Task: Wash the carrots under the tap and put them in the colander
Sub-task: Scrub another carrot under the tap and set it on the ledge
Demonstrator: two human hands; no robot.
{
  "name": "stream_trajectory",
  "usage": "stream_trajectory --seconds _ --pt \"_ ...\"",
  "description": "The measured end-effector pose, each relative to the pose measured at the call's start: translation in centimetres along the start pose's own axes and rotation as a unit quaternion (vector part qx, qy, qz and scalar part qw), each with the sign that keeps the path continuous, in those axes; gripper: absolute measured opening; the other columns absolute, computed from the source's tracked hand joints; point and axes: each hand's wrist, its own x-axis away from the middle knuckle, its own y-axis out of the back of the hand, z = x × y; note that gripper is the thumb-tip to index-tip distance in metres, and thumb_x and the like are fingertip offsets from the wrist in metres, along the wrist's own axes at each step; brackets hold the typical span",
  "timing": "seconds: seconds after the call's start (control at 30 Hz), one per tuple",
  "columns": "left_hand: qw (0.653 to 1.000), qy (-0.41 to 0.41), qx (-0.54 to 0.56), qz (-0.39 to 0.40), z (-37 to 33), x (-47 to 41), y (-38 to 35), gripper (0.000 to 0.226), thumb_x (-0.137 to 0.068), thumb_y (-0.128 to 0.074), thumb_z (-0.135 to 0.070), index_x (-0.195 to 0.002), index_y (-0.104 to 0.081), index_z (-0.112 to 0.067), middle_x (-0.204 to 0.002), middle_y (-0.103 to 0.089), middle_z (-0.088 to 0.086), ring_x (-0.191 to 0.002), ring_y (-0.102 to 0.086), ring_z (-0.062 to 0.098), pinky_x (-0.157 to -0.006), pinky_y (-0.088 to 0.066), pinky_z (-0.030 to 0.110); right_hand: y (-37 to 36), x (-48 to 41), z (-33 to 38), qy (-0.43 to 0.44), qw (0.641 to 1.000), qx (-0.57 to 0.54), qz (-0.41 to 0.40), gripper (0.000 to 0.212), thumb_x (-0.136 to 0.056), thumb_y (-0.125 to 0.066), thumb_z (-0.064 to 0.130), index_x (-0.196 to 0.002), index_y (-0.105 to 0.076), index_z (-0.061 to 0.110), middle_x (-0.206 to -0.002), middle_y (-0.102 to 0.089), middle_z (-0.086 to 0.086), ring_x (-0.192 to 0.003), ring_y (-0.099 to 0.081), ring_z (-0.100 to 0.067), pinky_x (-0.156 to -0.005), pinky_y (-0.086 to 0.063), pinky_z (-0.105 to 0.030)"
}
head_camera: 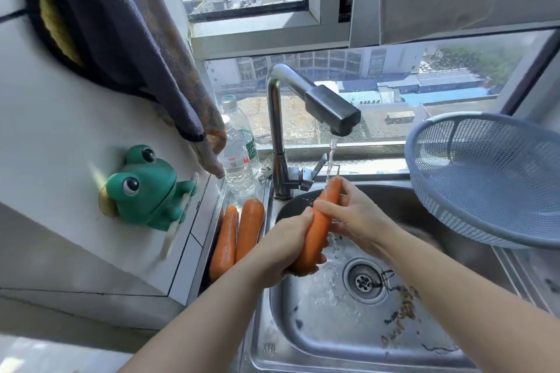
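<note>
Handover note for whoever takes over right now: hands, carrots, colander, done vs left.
Left hand: gripping the thick lower end of the carrot.
Right hand: around its upper part, near the tip under the running tap.
Two carrots lie on the ledge left of the sink, apparently unwashed.
Colander: right of the sink, empty.
Done: nothing in the colander.
Left: finish this carrot, place it, wash the other two.

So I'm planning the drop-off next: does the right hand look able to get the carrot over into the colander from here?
Probably yes. The right hand grips the carrot near its tip, and the colander sits empty at the right of the sink with nothing between them.
</note>
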Motion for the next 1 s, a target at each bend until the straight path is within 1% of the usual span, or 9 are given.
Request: stream_trajectory --seconds 0.17,0.3,0.43,0.5,0.6,0.7,0.8,0.93,1.0 --pt "0.995 0.036 0.086 0.018 0.1 0.4 0.5 0.049 -0.101 -0.036 -0.047 -0.099 -0.062 -0.005 -0.075 -0.069 0.007 -0.061 -0.061 0.02 -0.056 -0.048 0.029 1.6 0.5 1.1 -0.063 0.992 -0.069 0.09 0.043 -0.09 -0.055 -0.004 -0.127 -0.048 0.017 -0.117 -0.061 -0.02 -0.1 -0.065 -0.03 -0.079 -0.059 -0.037" --pt "0.979 0.081 0.177 0.06 -0.2 0.4 0.7 0.053 -0.1 -0.035 -0.048 -0.097 -0.06 -0.001 -0.071 -0.064 0.009 -0.055 -0.058 0.018 -0.049 -0.049 0.025 0.5 0.4 -0.1 -0.007 0.996 -0.056 0.07 0.045 -0.091 -0.055 -0.002 -0.131 -0.043 0.015 -0.114 -0.06 -0.017 -0.101 -0.063 -0.025 -0.083 -0.057 -0.034" --pt "0.961 0.121 0.236 0.08 -0.2 0.3 0.9 0.055 -0.099 -0.037 -0.049 -0.095 -0.058 0.001 -0.07 -0.062 0.01 -0.05 -0.058 0.015 -0.043 -0.05 0.022 0.0 0.6 -0.4 0.027 0.997 -0.02 0.067 0.048 -0.087 -0.06 -0.004 -0.126 -0.042 0.018 -0.121 -0.054 -0.021 -0.112 -0.057 -0.032 -0.096 -0.051 -0.043" --pt "0.955 0.131 0.249 0.091 -0.4 0.5 0.7 0.054 -0.098 -0.039 -0.049 -0.096 -0.057 0.002 -0.07 -0.062 0.01 -0.049 -0.058 0.015 -0.043 -0.05 0.021 0.2 0.4 -0.3 0.024 0.999 -0.037 0.029 0.05 -0.088 -0.06 0.006 -0.132 -0.039 0.019 -0.118 -0.057 -0.022 -0.105 -0.062 -0.032 -0.09 -0.055 -0.042" --pt "0.947 0.141 0.272 0.098 -0.4 0.6 0.5 0.053 -0.098 -0.04 -0.048 -0.095 -0.058 0.002 -0.07 -0.061 0.01 -0.048 -0.059 0.016 -0.042 -0.049 0.021 0.3 -0.2 -0.9 0.021 0.998 -0.051 -0.018 0.057 -0.09 -0.058 0.019 -0.142 -0.035 0.017 -0.107 -0.061 -0.017 -0.081 -0.066 -0.019 -0.068 -0.056 -0.03" --pt "0.943 0.148 0.281 0.1 0.2 0.5 0.5 0.055 -0.097 -0.042 -0.048 -0.092 -0.059 0.003 -0.069 -0.061 0.01 -0.048 -0.059 0.016 -0.042 -0.049 0.022 -0.3 0.1 -1.9 0.01 0.998 -0.068 -0.004 0.06 -0.091 -0.058 0.014 -0.144 -0.03 0.021 -0.114 -0.058 -0.013 -0.095 -0.063 -0.022 -0.074 -0.058 -0.032" --pt "0.941 0.157 0.284 0.092 0.8 0.4 0.4 0.054 -0.097 -0.044 -0.048 -0.093 -0.06 0.002 -0.07 -0.061 0.01 -0.05 -0.059 0.015 -0.043 -0.05 0.021 -0.7 0.5 -2.7 0.002 0.997 -0.078 0.03 0.08 -0.075 -0.072 0.014 -0.139 -0.027 0.029 -0.127 -0.052 -0.017 -0.104 -0.061 -0.025 -0.081 -0.057 -0.036" --pt "0.94 0.172 0.277 0.102 1.6 0.7 -0.4 0.053 -0.097 -0.042 -0.049 -0.101 -0.059 0.002 -0.069 -0.062 0.011 -0.05 -0.06 0.016 -0.043 -0.051 0.023 -1.2 -0.4 -4.0 -0.003 0.996 0.022 -0.085 0.05 -0.093 -0.059 0.028 -0.138 -0.038 0.019 -0.114 -0.057 -0.012 -0.094 -0.061 -0.02 -0.084 -0.055 -0.038" --pt "0.938 0.178 0.277 0.107 1.8 0.7 -0.7 0.055 -0.097 -0.042 -0.049 -0.101 -0.058 0.003 -0.068 -0.062 0.012 -0.05 -0.06 0.017 -0.043 -0.051 0.023 -1.7 -0.7 -4.1 -0.033 0.991 0.017 -0.131 0.029 -0.098 -0.049 0.034 -0.118 -0.052 0.013 -0.095 -0.057 -0.008 -0.08 -0.058 -0.018 -0.075 -0.052 -0.035"
